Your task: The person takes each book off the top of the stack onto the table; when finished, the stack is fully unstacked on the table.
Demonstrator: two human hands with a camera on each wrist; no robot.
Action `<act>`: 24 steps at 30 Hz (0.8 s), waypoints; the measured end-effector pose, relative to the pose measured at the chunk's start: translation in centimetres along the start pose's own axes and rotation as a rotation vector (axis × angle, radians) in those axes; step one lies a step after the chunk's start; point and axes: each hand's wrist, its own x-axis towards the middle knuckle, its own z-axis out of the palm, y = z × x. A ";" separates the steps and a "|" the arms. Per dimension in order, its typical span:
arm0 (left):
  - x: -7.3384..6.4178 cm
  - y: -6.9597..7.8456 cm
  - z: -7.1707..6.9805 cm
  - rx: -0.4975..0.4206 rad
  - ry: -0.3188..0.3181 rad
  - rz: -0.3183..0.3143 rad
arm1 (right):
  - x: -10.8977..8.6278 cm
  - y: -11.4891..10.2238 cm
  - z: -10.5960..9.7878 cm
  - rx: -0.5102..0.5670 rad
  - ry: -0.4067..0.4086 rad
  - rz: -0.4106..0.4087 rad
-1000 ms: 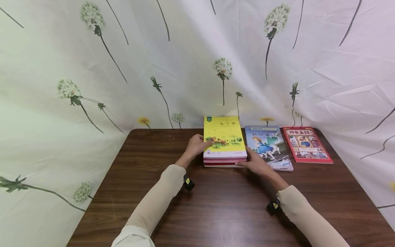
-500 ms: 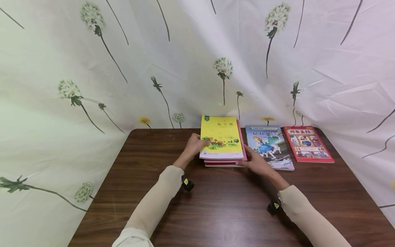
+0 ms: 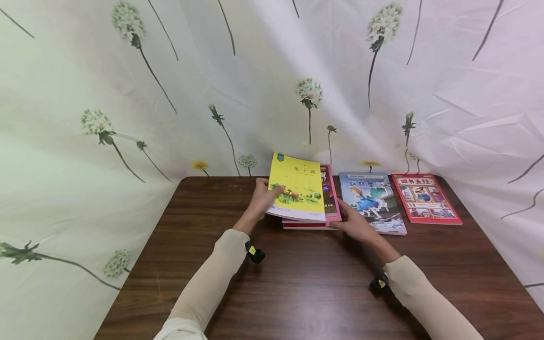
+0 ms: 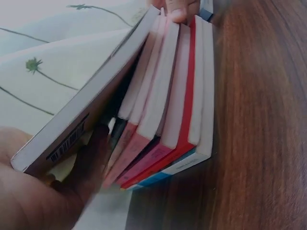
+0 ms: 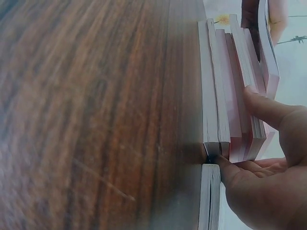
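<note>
My left hand (image 3: 260,200) pinches the left side of a yellow picture book (image 3: 297,182), thumb on the cover and fingers underneath. In the left wrist view this book (image 4: 91,93) tilts up from the pile, with a dark gap below it. Under it lies a stack of books (image 4: 192,96) with pink, red and white edges. A dark red and pink cover (image 3: 330,193) shows at the stack's right. My right hand (image 3: 356,225) grips the stack's near right corner. In the right wrist view its thumb (image 5: 261,105) presses the page edges, with its fingers round the side.
Right of the stack lies a blue storybook (image 3: 369,200) with a girl on its cover. Beyond it is a red book (image 3: 425,198). All rest toward the back of a dark wooden table (image 3: 306,283), before a dandelion-print cloth (image 3: 255,94).
The yellow book has slid left off the top of the stack and tilted up in my left hand, baring the dark red cover beneath. My right hand has stayed at the stack's corner.
</note>
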 end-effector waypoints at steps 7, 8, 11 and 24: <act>-0.6 1.0 -0.7 -0.043 -0.021 0.069 | 0.0 -0.2 0.0 0.010 0.012 -0.023; -0.7 1.1 -0.8 -0.041 -0.022 0.076 | 0.0 -0.2 0.0 0.009 0.012 -0.023; -1.0 1.5 -1.2 -0.070 -0.026 0.102 | 0.1 -0.1 0.1 0.006 0.015 -0.015; -1.7 1.9 -3.8 -0.206 0.002 0.103 | 0.4 0.3 0.0 0.001 0.020 -0.017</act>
